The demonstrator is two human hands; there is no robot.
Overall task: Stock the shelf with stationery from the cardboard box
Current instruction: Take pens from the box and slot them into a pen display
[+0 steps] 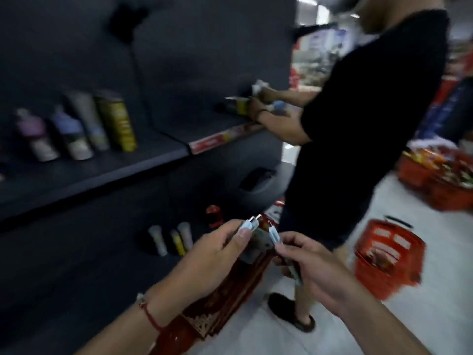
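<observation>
My left hand (217, 249) pinches a small light-blue packaged item (247, 224) between thumb and fingers. Beside it, my right hand (312, 265) grips a second light-blue packaged item (275, 235), its lower end poking out below the fingers. Both hands are held close together in front of the dark shelf unit (102, 170). The lower shelf, just beyond my hands, carries three small tubes (174, 239) and a red object (214, 216). No cardboard box is clearly visible; the frame is blurred.
Several bottles and a yellow can (120, 124) stand on the middle shelf. A person in a black shirt (358, 124) stands close on the right, hands at the shelf. Red baskets (386, 257) sit on the white floor. A red-brown patterned object (230, 298) lies below my hands.
</observation>
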